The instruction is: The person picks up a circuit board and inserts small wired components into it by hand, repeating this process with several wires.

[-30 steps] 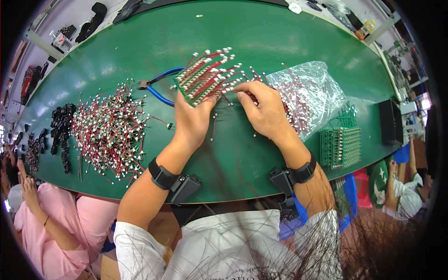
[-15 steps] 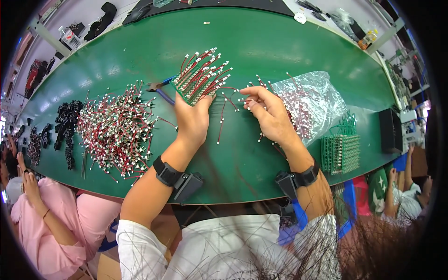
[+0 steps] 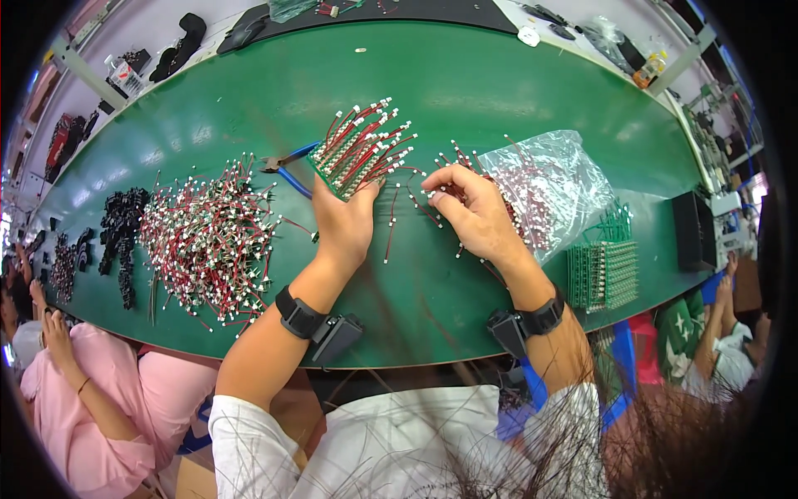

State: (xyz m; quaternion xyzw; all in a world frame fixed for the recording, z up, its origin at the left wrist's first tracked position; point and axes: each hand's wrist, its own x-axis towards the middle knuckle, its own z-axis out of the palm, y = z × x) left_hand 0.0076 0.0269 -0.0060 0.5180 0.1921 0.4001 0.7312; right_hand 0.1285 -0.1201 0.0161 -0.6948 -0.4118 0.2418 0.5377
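Note:
My left hand (image 3: 342, 224) is closed round the lower edge of a green circuit board panel (image 3: 331, 169), held tilted above the table. Rows of red wire leads (image 3: 366, 150) with white plugs stand out from the panel. To its right, my right hand (image 3: 478, 214) pinches a small white-plugged wire lead (image 3: 431, 194) between thumb and fingertips. A few loose leads (image 3: 391, 220) lie on the table between my hands. Under and beside my right hand, more leads spill from a clear plastic bag (image 3: 553, 179). Blue-handled cutters (image 3: 293, 176) lie behind my left hand, partly hidden by it.
A large heap of small boards with red leads (image 3: 208, 241) covers the left of the green table (image 3: 432, 75). Black parts (image 3: 123, 233) lie farther left. Stacked green panels (image 3: 603, 274) and a black box (image 3: 693, 231) stand at right. A person in pink (image 3: 108, 399) sits at left.
My right hand's fingertips have dropped slightly and closed in on a lead, and the loose leads beside them have shifted. The left hand still holds the panel. The whole view has moved a little.

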